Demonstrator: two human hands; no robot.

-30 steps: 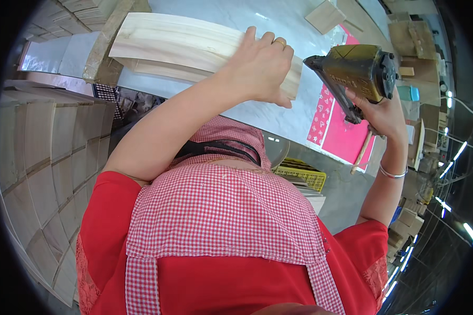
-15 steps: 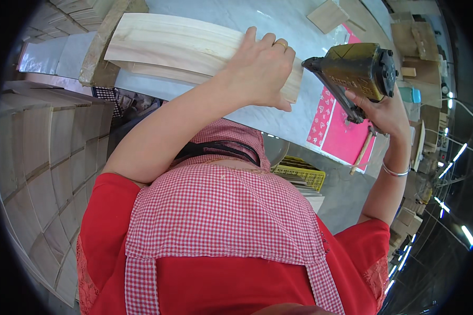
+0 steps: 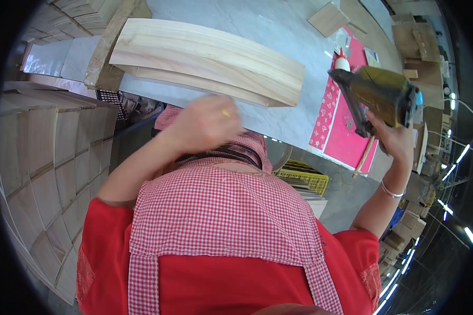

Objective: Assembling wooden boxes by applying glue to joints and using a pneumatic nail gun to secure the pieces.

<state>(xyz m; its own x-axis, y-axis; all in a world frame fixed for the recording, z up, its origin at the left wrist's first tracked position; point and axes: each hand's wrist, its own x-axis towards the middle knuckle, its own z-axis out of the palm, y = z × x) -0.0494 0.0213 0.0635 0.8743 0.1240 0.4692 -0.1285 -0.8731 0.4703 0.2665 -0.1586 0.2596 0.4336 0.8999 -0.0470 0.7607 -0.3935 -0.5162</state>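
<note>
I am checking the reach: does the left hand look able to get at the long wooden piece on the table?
Probably yes: the left hand is near the long wooden piece, and nothing seems to stand between them. The nail gun, in the right hand, is off to the right.

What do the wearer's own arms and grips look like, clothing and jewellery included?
The short red sleeves have lace-like panels at their outer sides. The left grip, blurred, is gloveless, with a gold-coloured ring. The right grip is gloveless too, with a silver-coloured bangle near the wrist.
</note>
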